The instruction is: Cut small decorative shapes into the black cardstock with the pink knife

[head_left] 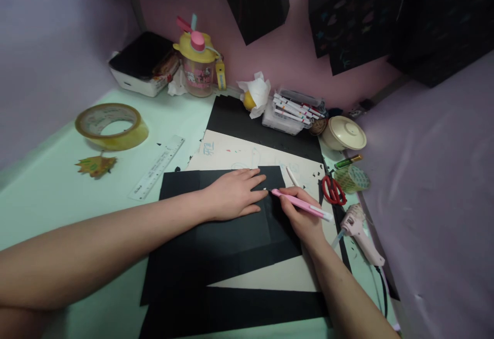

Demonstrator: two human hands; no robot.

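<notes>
While the left hand [233, 195] lies flat: its fingers spread over the black card [231, 236] and grip nothing.
Right hand [303, 218]: it holds the pink tool [299, 204] like a pencil, tip on or just over the card.
Black card: it sits partly on the pale board [266, 272], under the left hand.
Beside the card: ruler [157, 168] left, red scissors [334, 191] and glue gun [360, 236] right.
Cutting: this seems to be the step now.
Next stroke: likely calls for a steady card and fingers clear.

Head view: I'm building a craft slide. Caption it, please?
Left hand flat on black paper, right hand holding a slim pink and white tool.
</notes>
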